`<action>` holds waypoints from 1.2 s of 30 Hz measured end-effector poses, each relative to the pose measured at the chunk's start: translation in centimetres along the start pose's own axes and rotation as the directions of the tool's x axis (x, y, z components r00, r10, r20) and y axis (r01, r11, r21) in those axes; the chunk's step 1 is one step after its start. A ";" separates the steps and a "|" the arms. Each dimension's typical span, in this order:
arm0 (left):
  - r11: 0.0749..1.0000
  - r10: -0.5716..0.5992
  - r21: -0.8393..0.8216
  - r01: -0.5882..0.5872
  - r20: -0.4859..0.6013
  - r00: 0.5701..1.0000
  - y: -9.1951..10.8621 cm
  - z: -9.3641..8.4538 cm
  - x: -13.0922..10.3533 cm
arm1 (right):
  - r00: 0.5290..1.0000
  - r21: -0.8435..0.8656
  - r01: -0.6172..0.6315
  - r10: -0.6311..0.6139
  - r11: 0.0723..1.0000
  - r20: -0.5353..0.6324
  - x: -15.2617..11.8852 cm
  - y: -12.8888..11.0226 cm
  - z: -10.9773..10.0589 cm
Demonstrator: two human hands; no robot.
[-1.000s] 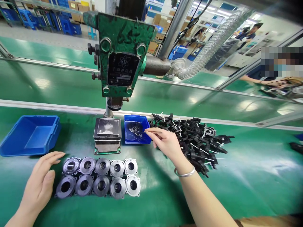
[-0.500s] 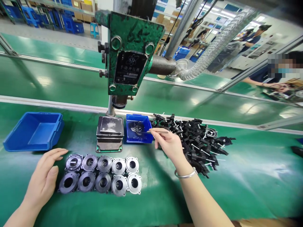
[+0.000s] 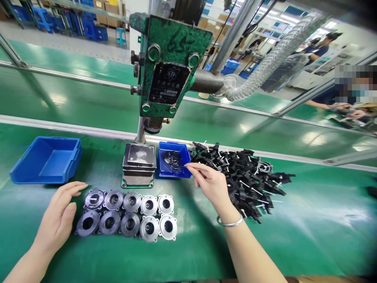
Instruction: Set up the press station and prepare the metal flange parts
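Observation:
My right hand (image 3: 210,184) pinches what look like thin tweezers (image 3: 180,166), whose tip reaches into a small blue bin (image 3: 161,167). Shiny dark loops, like small rubber rings (image 3: 172,160), lie on the bin's floor. My left hand (image 3: 59,220) rests open with its fingers stretched out, just left of two rows of round metal housings (image 3: 131,201). These housings have dark centre holes. The back-left housing (image 3: 94,199) has something pale across its middle.
A green manual press (image 3: 176,43) rises over its metal base (image 3: 138,165). A larger blue bin (image 3: 47,179) stands at left. Right of the small bin lies a heap of black plastic parts (image 3: 244,181) with white pieces. Another person's hands (image 3: 353,112) work beyond the rail at right.
The whole view has shifted slightly. My right hand keeps its pinch near the small bin, with the tool still over the rings. My left hand stays beside the housings.

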State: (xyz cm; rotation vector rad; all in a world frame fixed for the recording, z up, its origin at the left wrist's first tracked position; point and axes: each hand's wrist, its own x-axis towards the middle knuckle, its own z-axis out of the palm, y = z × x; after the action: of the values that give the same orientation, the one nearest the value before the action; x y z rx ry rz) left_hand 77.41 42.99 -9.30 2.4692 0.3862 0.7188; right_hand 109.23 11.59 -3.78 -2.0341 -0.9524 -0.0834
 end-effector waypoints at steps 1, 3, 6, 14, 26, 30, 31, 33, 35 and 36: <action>1.000 -0.003 0.002 0.003 0.001 1.000 0.0 0.0 0.0 | 1.000 0.007 -0.010 0.010 1.000 -0.016 0.0 -0.1 -0.1; 1.000 -0.008 0.003 0.008 0.000 1.000 0.1 -0.1 0.0 | 0.998 0.033 -0.036 0.037 0.999 -0.052 -0.1 -0.3 -0.2; 1.000 -0.021 0.005 0.021 0.005 1.000 0.2 -0.1 0.0 | 0.987 0.119 -0.101 0.114 0.988 -0.111 -0.3 0.0 -0.1; 0.997 -0.055 -0.055 0.054 -0.019 0.998 0.6 0.4 -0.3 | 0.915 0.590 -0.112 0.314 0.800 -0.252 -0.3 0.0 -0.5; 0.978 0.177 0.107 -0.179 0.025 0.984 5.0 -0.2 -0.4 | 0.800 0.357 0.423 -0.528 0.833 0.285 -3.5 -11.1 4.5; 0.950 0.272 0.127 -0.285 0.111 0.956 6.0 0.0 -0.5 | 0.738 0.427 0.448 -0.595 0.785 0.318 -2.7 -11.2 7.0; 0.945 0.288 0.127 -0.302 0.118 0.950 6.1 0.1 -0.6 | 0.742 0.428 0.440 -0.588 0.789 0.321 -2.7 -11.2 7.2; 0.936 0.314 0.122 -0.329 0.124 0.941 6.1 0.4 -0.7 | 0.764 0.409 0.421 -0.560 0.809 0.322 -2.9 -11.2 7.2; 0.929 0.337 0.113 -0.352 0.130 0.932 5.9 0.6 -0.8 | 0.792 0.390 0.394 -0.523 0.832 0.315 -3.0 -11.2 7.0; 0.926 0.347 0.108 -0.362 0.131 0.929 5.9 0.6 -0.8 | 0.806 0.383 0.380 -0.504 0.842 0.310 -3.1 -11.2 6.8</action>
State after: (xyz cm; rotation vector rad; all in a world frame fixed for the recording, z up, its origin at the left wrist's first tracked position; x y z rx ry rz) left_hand 77.79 37.60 -6.77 2.7241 -0.0643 0.7132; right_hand 97.87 18.50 -1.57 -1.5269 -1.5961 0.2270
